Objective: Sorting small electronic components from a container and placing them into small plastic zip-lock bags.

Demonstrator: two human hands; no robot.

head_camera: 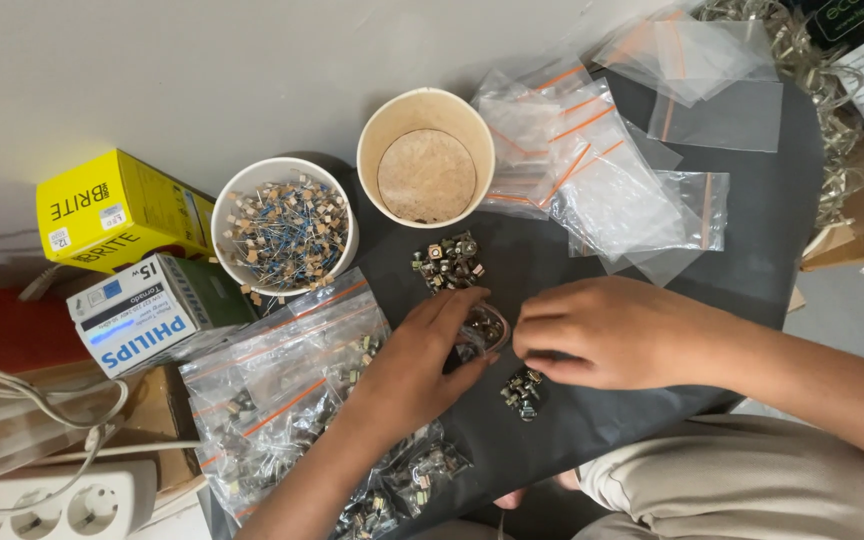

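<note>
Left hand (420,362): yours, centre of the frame, fingers curled round a small clear zip bag (482,327) and clamped on its edge.
Right hand (607,333): coming in from the right, fingertips drawn together at the bag's mouth; whether they pinch a part, you cannot tell (the knuckles hide the tips).
Small clear zip bag: mid-frame, between your two hands, on the black sheet (752,230).
Loose parts, upper: a small heap of metal components (449,262) just above your left fingers, below the empty cup.
Loose parts, lower: a smaller cluster (523,392) under your right hand, touching the sheet.
Empty paper cup (426,157): upper centre, upright, bare bottom showing.
White bowl (284,228): left of the cup, full of blue and tan resistor-like pieces.
Filled bags (282,395): lower left, a pile under your left forearm, orange-striped.
Empty bags (602,170): upper right, overlapping, flat.
Boxes: yellow box (117,210) and white-blue box (147,312), left edge.
Power strip (47,507): bottom left corner, white.
</note>
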